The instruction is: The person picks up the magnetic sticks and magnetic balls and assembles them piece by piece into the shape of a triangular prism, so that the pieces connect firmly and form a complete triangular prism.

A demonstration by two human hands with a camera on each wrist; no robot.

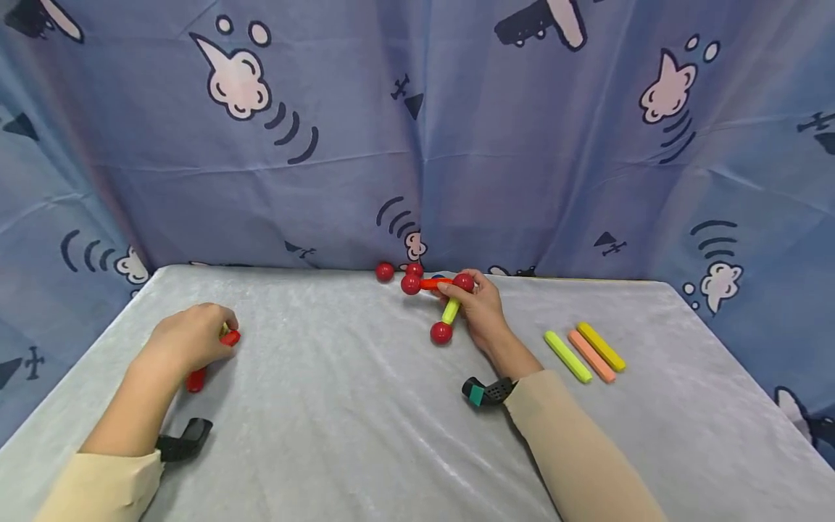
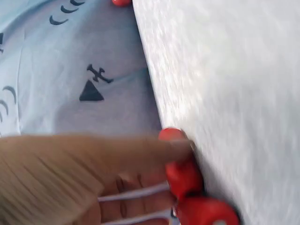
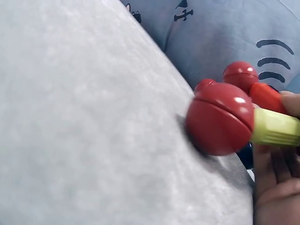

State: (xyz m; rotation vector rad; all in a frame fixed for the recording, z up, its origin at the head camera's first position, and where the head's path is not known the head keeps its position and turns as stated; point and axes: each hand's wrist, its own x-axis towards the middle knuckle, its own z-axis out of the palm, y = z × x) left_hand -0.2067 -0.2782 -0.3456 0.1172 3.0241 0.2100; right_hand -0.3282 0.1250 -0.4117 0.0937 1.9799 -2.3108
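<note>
My right hand (image 1: 483, 308) holds a joined piece of red balls and sticks near the table's back edge. An orange-red stick (image 1: 432, 284) runs left from the gripped red ball (image 1: 464, 281) to another ball (image 1: 411, 284). A yellow-green stick (image 3: 276, 127) slants down to a third red ball (image 3: 220, 119). Toward the table's left side, my left hand (image 1: 189, 337) pinches a red stick-like piece (image 2: 183, 178) between thumb and fingers. Another red piece (image 2: 208, 213) touches or adjoins it in the left wrist view. The fingers hide much of these pieces, and that view is blurred.
Loose red balls (image 1: 385, 272) lie at the back edge by the patterned curtain (image 1: 313, 145). To the right on the grey cloth-covered table (image 1: 326, 406) are a yellow-green stick (image 1: 567, 357), an orange stick (image 1: 591, 356) and a yellow stick (image 1: 601, 347).
</note>
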